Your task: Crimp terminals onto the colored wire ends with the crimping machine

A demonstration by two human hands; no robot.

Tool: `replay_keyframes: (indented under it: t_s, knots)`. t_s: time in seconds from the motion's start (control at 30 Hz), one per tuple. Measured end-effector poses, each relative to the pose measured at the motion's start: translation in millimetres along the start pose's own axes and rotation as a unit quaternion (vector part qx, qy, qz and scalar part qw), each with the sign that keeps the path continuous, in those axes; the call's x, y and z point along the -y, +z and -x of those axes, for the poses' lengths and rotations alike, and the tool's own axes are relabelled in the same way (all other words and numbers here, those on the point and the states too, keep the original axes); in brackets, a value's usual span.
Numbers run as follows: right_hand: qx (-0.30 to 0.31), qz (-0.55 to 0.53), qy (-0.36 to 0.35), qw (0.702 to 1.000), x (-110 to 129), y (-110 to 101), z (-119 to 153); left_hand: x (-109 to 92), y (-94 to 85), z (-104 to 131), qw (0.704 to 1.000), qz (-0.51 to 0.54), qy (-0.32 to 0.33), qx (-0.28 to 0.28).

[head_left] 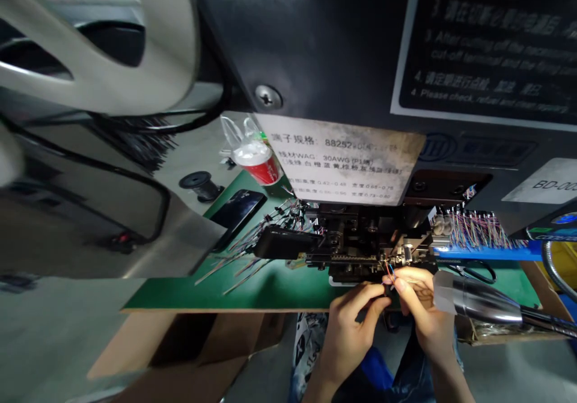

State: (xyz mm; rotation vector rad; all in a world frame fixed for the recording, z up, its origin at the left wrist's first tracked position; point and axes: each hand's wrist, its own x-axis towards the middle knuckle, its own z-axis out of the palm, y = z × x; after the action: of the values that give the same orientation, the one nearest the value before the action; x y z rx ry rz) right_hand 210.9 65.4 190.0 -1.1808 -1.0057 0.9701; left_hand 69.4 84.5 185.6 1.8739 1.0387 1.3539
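Thin coloured wires (390,270), orange and blue among them, stand up between my hands at the front of a terminal crimping machine (360,240). My left hand (358,313) pinches the lower part of the wires, close to a small dark piece that I cannot make out. Thumb and forefinger of my right hand (417,298) are pressed together on the wires from the other side. Both hands are just in front of the machine's metal tooling, above the table's front edge. The wire tips point toward the tooling; whether they touch it I cannot tell.
Bundled wires (256,240) and a black phone (238,210) lie on the green table (180,295). Behind are a red cup (261,165) and a black spool (201,185). At right are a blue rack (491,251) of wires, scissors (478,270) and a lamp-like metal cone (487,299).
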Motion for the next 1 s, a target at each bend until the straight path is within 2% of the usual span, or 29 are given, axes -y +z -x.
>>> replay_keyframes:
  t_s: [0.2, 0.33, 0.57, 0.67, 0.8, 0.9, 1.0]
  knots:
    - [0.001, 0.008, 0.002, 1.0, -3, -3, -4, 1, 2.3, 1, 1.0, -0.006, 0.023, -0.02]
    - [0.031, 0.006, -0.006, 0.999, -3, -6, -7, 1, 2.8, 0, 1.0, -0.001, 0.021, -0.015]
    - [0.03, 0.049, -0.047, 0.997, -6, -5, -6, 1, 1.0, 0, 1.0, 0.009, 0.0, -0.006]
    - [0.032, 0.114, -0.104, 0.988, -3, -8, -6, -2, -8.9, 0, 0.998, 0.025, -0.038, 0.034]
    - [0.071, 0.183, -0.193, 0.961, 4, -16, -4, -8, -29.7, -1, 0.985, 0.04, -0.102, 0.133]
    - [0.097, 0.136, -0.151, 0.974, 5, -18, 1, -10, -39.2, -1, 0.976, 0.03, -0.126, 0.174]
    - [0.078, 0.066, -0.077, 0.992, 2, -15, 6, -8, -37.6, -1, 0.975, 0.041, -0.143, 0.167]
